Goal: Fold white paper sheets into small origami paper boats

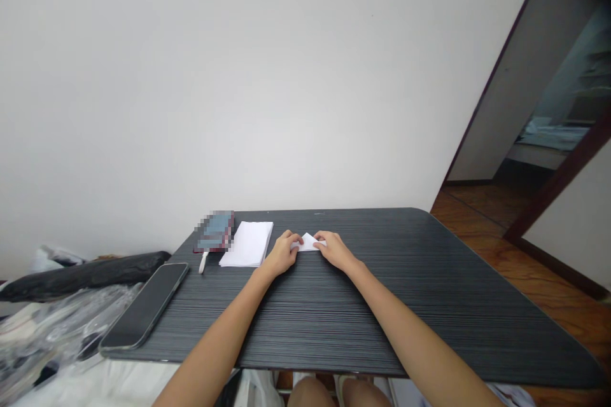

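Note:
A small piece of folded white paper (pixel 308 243) lies on the dark table, with a pointed peak at its far side. My left hand (pixel 284 252) grips its left end, fingers curled over the edge. On the other side, my right hand (pixel 333 249) pinches the right end between thumb and fingers. Both forearms reach in from the near edge. Left of my left hand rests a stack of white paper sheets (pixel 248 244).
The dark table (pixel 405 305) stands against a white wall. At its left are a blurred-out screen-like object (pixel 216 231), a white stick-like item (pixel 203 262) and a phone (pixel 146 308). Plastic-wrapped things (pixel 62 324) pile up beside the table; a doorway opens at right.

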Motion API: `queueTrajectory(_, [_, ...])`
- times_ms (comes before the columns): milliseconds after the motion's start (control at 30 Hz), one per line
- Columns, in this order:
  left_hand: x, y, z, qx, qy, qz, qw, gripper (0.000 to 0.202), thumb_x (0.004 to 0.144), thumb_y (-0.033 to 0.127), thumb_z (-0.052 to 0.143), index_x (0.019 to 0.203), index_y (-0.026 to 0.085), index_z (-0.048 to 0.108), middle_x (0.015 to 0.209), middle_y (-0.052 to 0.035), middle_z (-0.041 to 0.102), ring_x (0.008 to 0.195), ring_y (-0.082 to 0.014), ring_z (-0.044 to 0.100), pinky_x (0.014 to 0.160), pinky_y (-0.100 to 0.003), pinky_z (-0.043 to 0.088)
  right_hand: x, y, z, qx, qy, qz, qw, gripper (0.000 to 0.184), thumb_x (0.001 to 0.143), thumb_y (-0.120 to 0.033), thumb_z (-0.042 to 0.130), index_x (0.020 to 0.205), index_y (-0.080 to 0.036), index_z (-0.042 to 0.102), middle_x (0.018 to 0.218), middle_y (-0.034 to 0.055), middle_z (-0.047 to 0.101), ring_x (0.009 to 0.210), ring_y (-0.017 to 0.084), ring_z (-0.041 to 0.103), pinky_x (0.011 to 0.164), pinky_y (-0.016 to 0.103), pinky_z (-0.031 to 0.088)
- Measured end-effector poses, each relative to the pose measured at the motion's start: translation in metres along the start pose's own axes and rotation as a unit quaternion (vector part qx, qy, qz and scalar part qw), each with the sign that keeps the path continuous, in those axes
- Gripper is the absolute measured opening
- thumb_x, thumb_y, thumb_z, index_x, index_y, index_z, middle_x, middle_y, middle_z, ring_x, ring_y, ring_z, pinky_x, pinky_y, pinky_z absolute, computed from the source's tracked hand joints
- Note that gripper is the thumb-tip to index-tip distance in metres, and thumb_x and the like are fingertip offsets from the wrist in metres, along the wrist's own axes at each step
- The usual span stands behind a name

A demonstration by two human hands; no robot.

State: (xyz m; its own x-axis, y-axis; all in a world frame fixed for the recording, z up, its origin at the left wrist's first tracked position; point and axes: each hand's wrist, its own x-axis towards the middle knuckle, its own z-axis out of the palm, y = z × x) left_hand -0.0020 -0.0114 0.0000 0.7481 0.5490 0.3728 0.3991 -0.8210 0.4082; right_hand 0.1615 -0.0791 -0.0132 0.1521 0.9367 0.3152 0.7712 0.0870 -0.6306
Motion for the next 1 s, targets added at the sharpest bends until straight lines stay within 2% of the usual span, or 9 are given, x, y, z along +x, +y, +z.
queueTrajectory(100, [-0.001, 0.000, 0.000, -0.013, 0.006, -0.017, 1.000, 0.026, 0.069, 0.008, 0.041, 0.090, 0.018, 0.052, 0.082, -0.0027, 0.051, 0.078, -0.0141, 0.050, 0.074, -0.027, 0.039, 0.002, 0.000, -0.002, -0.018, -0.005, 0.016, 1.000, 0.012, 0.073, -0.023, 0.050, 0.076, -0.016, 0.059, 0.077, 0.0050, 0.062, 0.075, 0.015, 0.054, 0.069, 0.024, 0.036])
queueTrajectory(233, [-0.001, -0.001, -0.002, -0.021, -0.003, -0.055, 0.998, 0.030, 0.070, 0.011, 0.043, 0.098, 0.017, 0.050, 0.073, -0.0011, 0.054, 0.067, -0.0132, 0.051, 0.066, -0.026, 0.040, 0.002, 0.000, -0.006, -0.032, -0.014, 0.019, 0.999, 0.014, 0.073, -0.027, 0.050, 0.073, -0.016, 0.059, 0.075, 0.0052, 0.062, 0.073, 0.016, 0.054, 0.065, 0.023, 0.035])
queueTrajectory(367, [0.000, -0.002, -0.004, 0.022, -0.007, -0.069, 0.997, 0.016, 0.072, 0.019, 0.045, 0.079, 0.014, 0.058, 0.071, -0.0040, 0.057, 0.068, -0.0152, 0.051, 0.065, -0.026, 0.038, 0.002, 0.000, -0.010, -0.033, -0.034, 0.010, 0.999, 0.016, 0.074, -0.028, 0.048, 0.071, -0.017, 0.059, 0.072, 0.0039, 0.061, 0.069, 0.015, 0.054, 0.061, 0.022, 0.034])
queueTrajectory(467, [0.002, -0.002, -0.005, 0.040, -0.010, -0.075, 0.996, 0.018, 0.073, 0.021, 0.044, 0.070, 0.014, 0.060, 0.069, -0.0049, 0.059, 0.068, -0.0155, 0.051, 0.064, -0.026, 0.038, 0.001, -0.001, -0.012, -0.044, -0.043, 0.008, 0.998, 0.016, 0.074, -0.029, 0.048, 0.073, -0.018, 0.059, 0.072, 0.0037, 0.061, 0.070, 0.015, 0.053, 0.060, 0.022, 0.033])
queueTrajectory(600, [0.003, -0.003, -0.007, 0.033, -0.025, -0.102, 0.994, 0.016, 0.072, 0.020, 0.046, 0.069, 0.013, 0.061, 0.067, -0.0040, 0.059, 0.064, -0.0142, 0.051, 0.061, -0.025, 0.037, 0.001, -0.004, -0.013, -0.073, -0.050, 0.015, 0.996, 0.016, 0.075, -0.031, 0.048, 0.075, -0.018, 0.057, 0.076, 0.0049, 0.061, 0.075, 0.016, 0.053, 0.062, 0.022, 0.032])
queueTrajectory(733, [0.003, -0.004, -0.007, 0.024, -0.043, -0.124, 0.991, 0.012, 0.070, 0.018, 0.048, 0.077, 0.013, 0.057, 0.065, -0.0029, 0.056, 0.063, -0.0141, 0.050, 0.061, -0.025, 0.037, 0.000, -0.004, -0.014, -0.119, -0.053, 0.017, 0.991, 0.017, 0.075, -0.032, 0.048, 0.080, -0.018, 0.055, 0.082, 0.0054, 0.060, 0.081, 0.017, 0.052, 0.064, 0.023, 0.032])
queueTrajectory(867, [0.001, 0.002, -0.005, 0.071, -0.027, -0.092, 0.993, 0.025, 0.068, 0.009, 0.046, 0.092, 0.015, 0.052, 0.077, -0.0052, 0.052, 0.075, -0.0173, 0.047, 0.068, -0.029, 0.037, -0.003, -0.006, -0.014, -0.170, -0.041, -0.004, 0.985, 0.016, 0.077, -0.033, 0.046, 0.082, -0.018, 0.050, 0.080, 0.0037, 0.057, 0.079, 0.016, 0.050, 0.068, 0.025, 0.031])
queueTrajectory(933, [0.000, 0.007, -0.004, 0.104, -0.014, -0.047, 0.993, 0.034, 0.067, 0.003, 0.043, 0.098, 0.018, 0.050, 0.090, -0.0071, 0.048, 0.083, -0.0190, 0.044, 0.071, -0.032, 0.036, -0.005, -0.010, -0.013, -0.205, -0.015, -0.027, 0.978, 0.013, 0.078, -0.030, 0.046, 0.082, -0.018, 0.049, 0.083, 0.0045, 0.056, 0.082, 0.017, 0.048, 0.071, 0.026, 0.031])
queueTrajectory(1000, [-0.002, 0.013, -0.003, 0.116, -0.033, 0.014, 0.993, 0.040, 0.067, -0.002, 0.038, 0.098, 0.020, 0.051, 0.097, -0.0073, 0.045, 0.088, -0.0190, 0.042, 0.073, -0.032, 0.035, -0.006, -0.015, -0.011, -0.242, 0.003, -0.049, 0.969, 0.009, 0.078, -0.023, 0.044, 0.082, -0.017, 0.049, 0.086, 0.0061, 0.054, 0.084, 0.018, 0.046, 0.072, 0.027, 0.031])
